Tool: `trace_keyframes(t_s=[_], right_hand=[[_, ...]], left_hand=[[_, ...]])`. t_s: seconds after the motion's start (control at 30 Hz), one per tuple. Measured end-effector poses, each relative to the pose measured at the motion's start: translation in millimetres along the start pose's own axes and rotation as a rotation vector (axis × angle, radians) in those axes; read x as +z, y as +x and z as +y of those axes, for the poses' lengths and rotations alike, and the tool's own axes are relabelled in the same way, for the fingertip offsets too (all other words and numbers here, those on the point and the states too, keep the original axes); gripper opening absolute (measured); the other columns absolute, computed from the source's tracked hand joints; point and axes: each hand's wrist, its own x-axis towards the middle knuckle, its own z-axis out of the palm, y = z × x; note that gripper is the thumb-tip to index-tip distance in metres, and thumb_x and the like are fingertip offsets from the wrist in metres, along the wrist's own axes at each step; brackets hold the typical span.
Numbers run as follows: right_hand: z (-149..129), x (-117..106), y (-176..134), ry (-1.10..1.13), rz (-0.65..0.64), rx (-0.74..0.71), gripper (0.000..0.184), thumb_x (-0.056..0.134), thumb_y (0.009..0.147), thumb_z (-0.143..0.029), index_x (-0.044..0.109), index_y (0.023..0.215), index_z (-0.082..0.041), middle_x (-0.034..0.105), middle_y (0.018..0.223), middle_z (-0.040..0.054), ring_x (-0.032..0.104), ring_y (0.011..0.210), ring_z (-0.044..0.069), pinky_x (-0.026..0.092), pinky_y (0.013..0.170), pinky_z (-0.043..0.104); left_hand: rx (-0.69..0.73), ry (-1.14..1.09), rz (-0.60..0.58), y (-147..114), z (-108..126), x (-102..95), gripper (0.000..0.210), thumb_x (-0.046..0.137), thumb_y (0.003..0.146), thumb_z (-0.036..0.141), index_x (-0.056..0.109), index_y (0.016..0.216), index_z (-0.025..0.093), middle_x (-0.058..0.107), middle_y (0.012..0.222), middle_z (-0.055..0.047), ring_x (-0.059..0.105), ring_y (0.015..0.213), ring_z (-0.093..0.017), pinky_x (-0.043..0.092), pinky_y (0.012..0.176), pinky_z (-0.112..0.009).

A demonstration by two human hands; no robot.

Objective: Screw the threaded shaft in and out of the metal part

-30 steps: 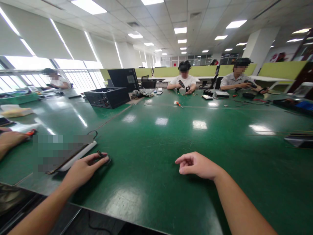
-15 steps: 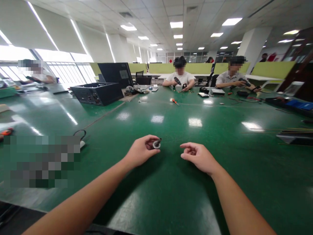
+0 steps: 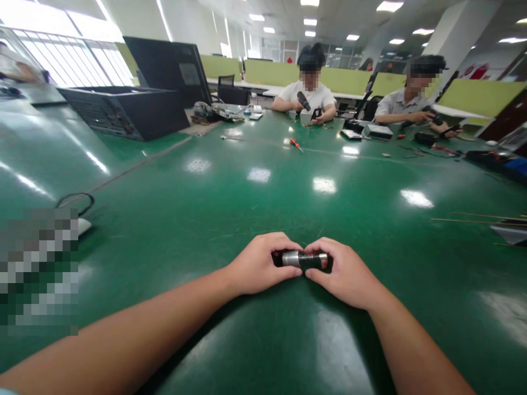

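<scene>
Together, 2 hands (image 3: pixel 260 266) (image 3: pixel 346 270) around 1 cylinder (image 3: pixel 305 260)

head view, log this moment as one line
left hand: holds silver-and-black cylinder | right hand: around its other end, grip unclear | screwdriver: on table, beyond hands

The small cylinder (image 3: pixel 305 259) is sideways and level, between the left fingers (image 3: pixel 288 272) and the right fingers (image 3: pixel 318 277). Its silver section is beside the left ones; its black section, with short shiny tip, beside the right.
</scene>
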Motion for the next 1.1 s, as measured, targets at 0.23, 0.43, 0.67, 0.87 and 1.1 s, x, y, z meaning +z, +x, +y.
trace_keyframes(t_s=[0.23,0.43,0.67,0.87,1.1], right_hand=[[-3.4,1.2,-0.5,0.02,-0.005,-0.018,0.009,0.069,0.077,-0.023,0.071,0.085,-0.022,0.067,0.083,0.0027,0.058,0.073,0.017,0.041,0.065,0.029],[-6.2,1.2,-3.2,0.018,-0.005,-0.022,0.009,0.067,0.08,-0.028,0.072,0.085,-0.022,0.067,0.077,0.0019,0.058,0.07,0.017,0.039,0.063,0.028],[-7.1,1.4,-3.7,0.048,0.013,0.001,0.015,0.064,0.084,-0.032,0.073,0.09,-0.021,0.068,0.078,0.0017,0.059,0.07,0.017,0.04,0.063,0.028],[-4.6,0.9,-1.6,0.063,-0.002,-0.009,0.02,0.06,0.088,-0.035,0.074,0.089,-0.021,0.07,0.079,0.0025,0.06,0.073,0.018,0.04,0.065,0.028],[-3.6,1.4,-1.7,0.095,-0.01,0.006,0.023,0.057,0.09,-0.037,0.073,0.086,-0.022,0.07,0.079,0.0018,0.061,0.074,0.018,0.041,0.067,0.028]], left_hand=[[0.028,-0.012,0.018,-0.6,-1.8,1.9,0.031,0.074,0.078,0.028,0.072,0.109,0.024,0.067,0.093,-0.004,0.063,0.087,-0.018,0.047,0.079,-0.029],[0.023,0.007,0.061,-1.6,-3.2,4.6,0.033,0.075,0.077,0.029,0.072,0.109,0.023,0.066,0.094,-0.004,0.062,0.087,-0.018,0.048,0.079,-0.03],[0.005,0.018,0.078,-1.9,-5.0,4.3,0.034,0.077,0.076,0.026,0.072,0.11,0.024,0.065,0.096,-0.004,0.062,0.088,-0.018,0.048,0.08,-0.03],[-0.014,0.003,0.08,-1.2,-4.5,4.0,0.034,0.078,0.075,0.027,0.072,0.108,0.024,0.064,0.093,-0.003,0.061,0.086,-0.018,0.048,0.077,-0.029],[-0.013,-0.007,0.075,-1.5,-4.1,4.2,0.034,0.078,0.074,0.026,0.072,0.107,0.024,0.064,0.094,-0.003,0.061,0.085,-0.017,0.047,0.077,-0.029]])
